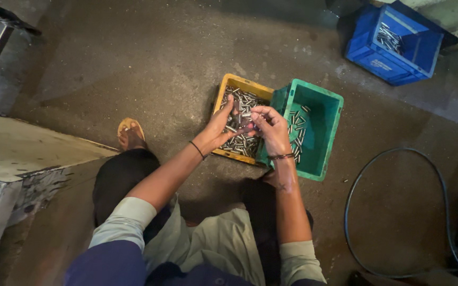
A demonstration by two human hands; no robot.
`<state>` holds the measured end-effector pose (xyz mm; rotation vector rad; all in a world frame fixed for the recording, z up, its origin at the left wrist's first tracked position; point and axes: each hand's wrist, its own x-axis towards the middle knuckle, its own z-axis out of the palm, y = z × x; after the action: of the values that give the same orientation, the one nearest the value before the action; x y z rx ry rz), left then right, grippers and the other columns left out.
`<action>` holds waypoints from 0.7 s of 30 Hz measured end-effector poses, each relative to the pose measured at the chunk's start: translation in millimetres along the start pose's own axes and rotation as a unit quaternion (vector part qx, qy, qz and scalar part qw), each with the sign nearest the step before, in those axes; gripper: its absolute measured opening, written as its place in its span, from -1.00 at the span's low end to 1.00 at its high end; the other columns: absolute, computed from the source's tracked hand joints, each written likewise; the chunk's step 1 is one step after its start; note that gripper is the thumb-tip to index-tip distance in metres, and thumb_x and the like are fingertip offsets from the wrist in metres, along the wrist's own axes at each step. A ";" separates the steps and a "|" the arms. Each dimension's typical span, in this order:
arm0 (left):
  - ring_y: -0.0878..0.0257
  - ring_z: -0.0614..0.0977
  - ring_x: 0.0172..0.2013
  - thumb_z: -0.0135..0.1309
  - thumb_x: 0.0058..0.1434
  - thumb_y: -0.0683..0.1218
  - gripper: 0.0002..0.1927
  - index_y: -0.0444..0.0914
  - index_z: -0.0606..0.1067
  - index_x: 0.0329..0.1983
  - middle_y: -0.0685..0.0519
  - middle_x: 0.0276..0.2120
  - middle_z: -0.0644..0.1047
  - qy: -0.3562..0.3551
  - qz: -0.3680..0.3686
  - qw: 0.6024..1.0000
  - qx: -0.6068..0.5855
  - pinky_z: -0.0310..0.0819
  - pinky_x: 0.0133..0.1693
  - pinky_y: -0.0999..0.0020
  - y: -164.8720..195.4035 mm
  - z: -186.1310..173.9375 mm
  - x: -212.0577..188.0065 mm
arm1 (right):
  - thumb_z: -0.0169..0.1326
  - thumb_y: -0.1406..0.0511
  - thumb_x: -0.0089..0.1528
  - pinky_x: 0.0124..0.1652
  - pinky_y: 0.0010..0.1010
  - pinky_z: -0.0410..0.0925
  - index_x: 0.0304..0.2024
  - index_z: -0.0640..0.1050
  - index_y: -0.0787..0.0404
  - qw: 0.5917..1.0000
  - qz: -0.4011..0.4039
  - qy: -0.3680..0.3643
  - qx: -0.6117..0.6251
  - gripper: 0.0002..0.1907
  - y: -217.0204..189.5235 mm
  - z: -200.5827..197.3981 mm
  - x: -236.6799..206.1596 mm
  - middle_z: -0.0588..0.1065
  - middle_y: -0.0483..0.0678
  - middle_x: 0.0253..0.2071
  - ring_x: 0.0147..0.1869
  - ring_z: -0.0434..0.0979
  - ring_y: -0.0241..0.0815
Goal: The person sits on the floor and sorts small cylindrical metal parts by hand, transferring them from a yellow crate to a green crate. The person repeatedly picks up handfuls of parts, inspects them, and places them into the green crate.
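Left hand (222, 127) and right hand (271, 127) meet above the yellow bin (227, 90), fingers pinching small metal pins (239, 143) between them. The yellow bin is filled with pins. The green bin (319, 132) touches its right side and holds a few pins. A blue bin (393, 47) sits at the floor's (149, 58) far right corner. A black hose (393, 212) loops at the right edge.

Three crates: one yellow (223, 92), one green (324, 132), one blue (377, 55); metal pins (239, 140) seemingly too many to count.

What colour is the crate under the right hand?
Green crate, beside a yellow one; clearest in the head view.
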<state>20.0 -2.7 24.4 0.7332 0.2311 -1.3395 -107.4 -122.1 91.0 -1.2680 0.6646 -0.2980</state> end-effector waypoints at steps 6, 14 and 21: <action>0.25 0.63 -0.40 -0.11 0.38 0.35 -0.46 -0.20 0.51 -0.21 0.05 -0.39 0.57 -0.054 0.016 0.998 0.002 0.62 -0.31 0.26 -6.3 -1.1 3.8 | 0.17 0.37 0.31 -0.36 -0.51 0.54 -0.01 0.55 0.32 1.000 0.005 -0.005 -0.007 -0.78 14.4 2.4 5.3 0.57 -0.05 -0.19 -0.26 0.60 -0.29; 0.29 0.60 -0.39 -0.10 0.38 0.32 -0.48 -0.19 0.54 -0.17 0.08 -0.39 0.57 -0.034 0.029 0.999 0.023 0.61 -0.29 0.33 -7.1 -2.5 4.7 | 0.14 0.37 0.33 -0.28 -0.49 0.56 0.01 0.58 0.33 0.999 0.024 0.009 0.043 -0.77 20.0 5.1 6.9 0.57 -0.07 -0.17 -0.23 0.56 -0.33; 0.22 0.64 -0.38 -0.08 0.38 0.30 -0.53 -0.16 0.38 -0.34 0.05 -0.38 0.57 -0.063 0.055 0.996 -0.023 0.67 -0.29 0.23 0.2 9.9 -6.1 | 0.10 0.38 0.35 -0.29 -0.50 0.55 0.00 0.58 0.32 0.998 0.017 0.034 0.049 -0.81 12.2 5.0 8.8 0.59 -0.04 -0.16 -0.25 0.55 -0.34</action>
<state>16.2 -3.7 35.3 0.6121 0.1191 -1.2656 -99.4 -119.5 77.6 -1.1560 0.7208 -0.3419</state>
